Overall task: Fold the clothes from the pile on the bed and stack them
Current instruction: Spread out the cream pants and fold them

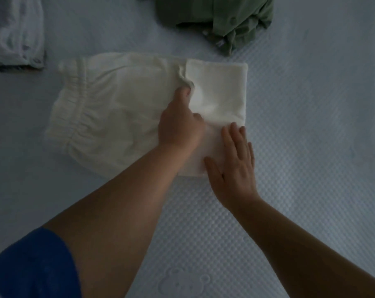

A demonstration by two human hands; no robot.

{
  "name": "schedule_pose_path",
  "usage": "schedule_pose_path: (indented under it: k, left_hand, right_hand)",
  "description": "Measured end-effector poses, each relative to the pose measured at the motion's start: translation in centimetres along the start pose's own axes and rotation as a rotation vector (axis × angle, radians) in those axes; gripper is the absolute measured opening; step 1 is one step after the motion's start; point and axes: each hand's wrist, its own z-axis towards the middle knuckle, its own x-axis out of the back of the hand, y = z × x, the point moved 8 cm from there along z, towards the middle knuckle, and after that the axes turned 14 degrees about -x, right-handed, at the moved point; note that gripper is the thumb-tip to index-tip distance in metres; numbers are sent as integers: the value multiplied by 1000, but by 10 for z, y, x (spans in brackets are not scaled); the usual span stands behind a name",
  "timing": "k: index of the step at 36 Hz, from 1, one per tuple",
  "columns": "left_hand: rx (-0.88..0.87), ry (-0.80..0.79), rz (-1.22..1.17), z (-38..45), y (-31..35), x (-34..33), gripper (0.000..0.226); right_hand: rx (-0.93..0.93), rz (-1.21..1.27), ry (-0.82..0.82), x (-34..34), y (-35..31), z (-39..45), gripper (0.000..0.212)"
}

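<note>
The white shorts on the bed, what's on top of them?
Two hands. The left hand pinches a fold in the white shorts; the right hand lies flat on their near corner. The cloth beneath both hands is hidden.

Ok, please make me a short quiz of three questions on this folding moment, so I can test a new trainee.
1. True or false: the right hand lies flat with straight fingers on the cream shorts.
2. Which garment lies at the far edge, to the right? A) a green one B) a red one C) a black one
3. Fill in: the left hand pinches a ____ of the cream fabric near the middle of the shorts.

Key: 1 true. 2 A, the green garment, crumpled and unfolded on the mattress. 3 fold.
</note>
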Motion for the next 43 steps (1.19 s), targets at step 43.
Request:
schedule_pose_path:
  k: [43]
  left_hand:
    - [-400, -380, 688, 36, 11, -61, 75]
  right_hand:
    - [205, -288, -341, -43, 30, -36, 71]
